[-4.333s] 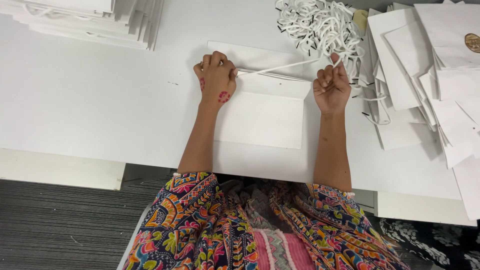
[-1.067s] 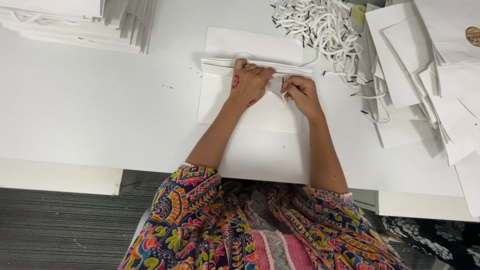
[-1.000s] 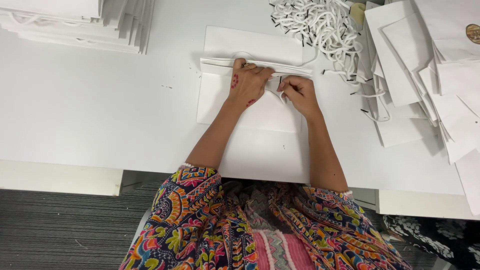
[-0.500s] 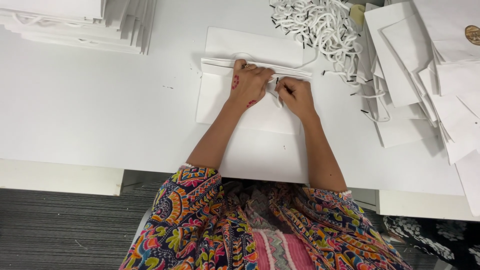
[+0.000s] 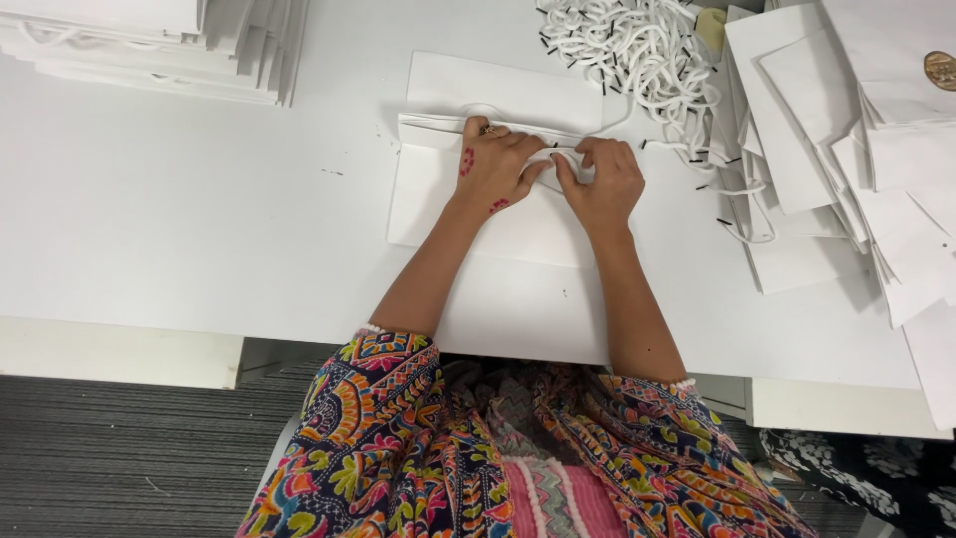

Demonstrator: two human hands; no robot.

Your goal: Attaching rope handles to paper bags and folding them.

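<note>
Stacked white bags (image 5: 149, 45) flank tangled cords (image 5: 637, 50).

We see a flat white paper bag (image 5: 498, 219), matt and smooth, lying on a smooth matt white table (image 5: 179, 229). Beyond the bag we find a heap of white cord handles (image 5: 637, 50), woven and rough-looking, with dark tips. Right of the bag lie more matt paper bags (image 5: 836, 149). Our sleeves (image 5: 368, 428) are soft printed cloth.
</note>
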